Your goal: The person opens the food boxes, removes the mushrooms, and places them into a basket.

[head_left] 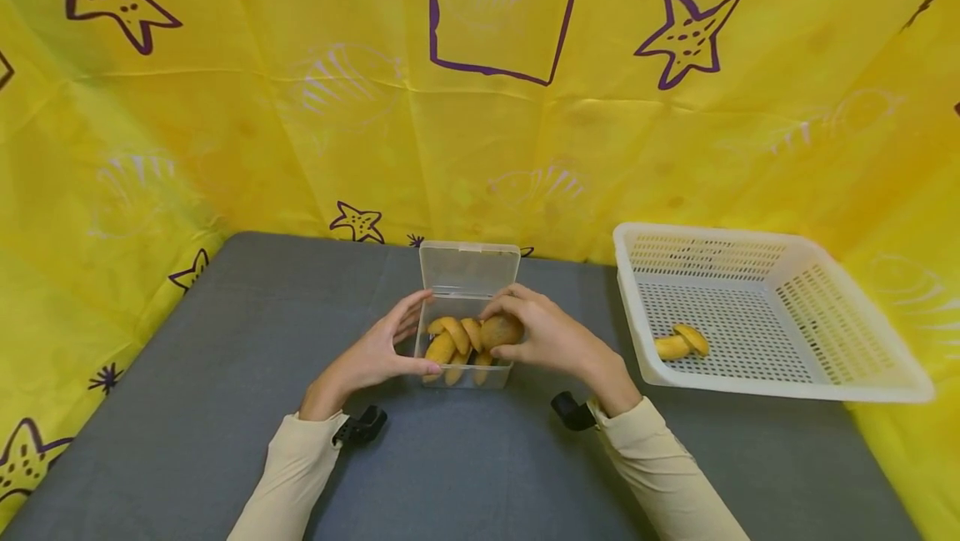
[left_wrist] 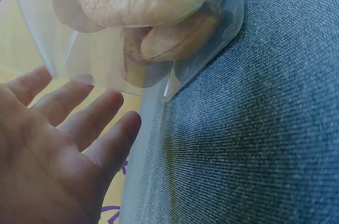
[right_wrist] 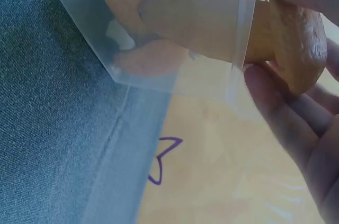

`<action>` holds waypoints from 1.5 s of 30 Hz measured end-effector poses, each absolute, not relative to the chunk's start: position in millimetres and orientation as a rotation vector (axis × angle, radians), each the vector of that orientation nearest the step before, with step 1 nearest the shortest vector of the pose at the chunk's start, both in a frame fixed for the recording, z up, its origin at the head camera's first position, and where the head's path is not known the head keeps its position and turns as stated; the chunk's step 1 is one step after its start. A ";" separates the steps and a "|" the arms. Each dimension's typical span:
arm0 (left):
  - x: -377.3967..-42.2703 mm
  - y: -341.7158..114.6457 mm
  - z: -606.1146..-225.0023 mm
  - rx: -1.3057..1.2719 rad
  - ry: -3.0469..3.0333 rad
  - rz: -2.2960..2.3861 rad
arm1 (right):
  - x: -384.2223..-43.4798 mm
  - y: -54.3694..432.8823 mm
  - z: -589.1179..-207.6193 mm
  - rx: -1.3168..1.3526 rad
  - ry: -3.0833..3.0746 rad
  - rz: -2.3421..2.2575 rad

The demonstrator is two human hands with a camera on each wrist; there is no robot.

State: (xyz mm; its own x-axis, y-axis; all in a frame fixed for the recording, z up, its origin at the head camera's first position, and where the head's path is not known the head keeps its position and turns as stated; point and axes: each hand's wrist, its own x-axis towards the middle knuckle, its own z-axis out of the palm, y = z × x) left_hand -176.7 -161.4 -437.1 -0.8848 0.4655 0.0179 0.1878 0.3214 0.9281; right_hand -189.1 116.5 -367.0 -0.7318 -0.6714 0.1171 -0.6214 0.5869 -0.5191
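Note:
A clear plastic box (head_left: 495,376) with its lid (head_left: 470,267) raised stands on the table, with several yellow-brown mushrooms (head_left: 450,331) inside. My right hand (head_left: 551,333) pinches another mushroom (head_left: 502,330) by its round cap at the box's right side. In the right wrist view this mushroom's stem (right_wrist: 259,30) reaches down past the rim into the box, while the cap (right_wrist: 299,41) stays above it. My left hand (head_left: 378,348) rests at the box's left side, thumb by the front rim. Its fingers (left_wrist: 92,118) are spread and fairly straight against the clear wall (left_wrist: 74,68).
A white perforated basket (head_left: 765,391) stands at the right of the table, holding a mushroom (head_left: 681,343) at its near left corner. Grey cloth (head_left: 465,474) covers the table. A yellow patterned curtain (head_left: 480,149) hangs behind and at both sides.

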 end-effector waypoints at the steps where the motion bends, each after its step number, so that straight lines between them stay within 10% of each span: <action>1: -176.6 -161.5 -437.3 0.590 2.336 1.587 | -189.4 116.8 -367.5 -1.108 2.712 -0.841; 45: -177.5 -161.4 -440.3 0.597 2.339 1.590 | -176.6 199.7 -345.3 -1.008 2.830 -1.135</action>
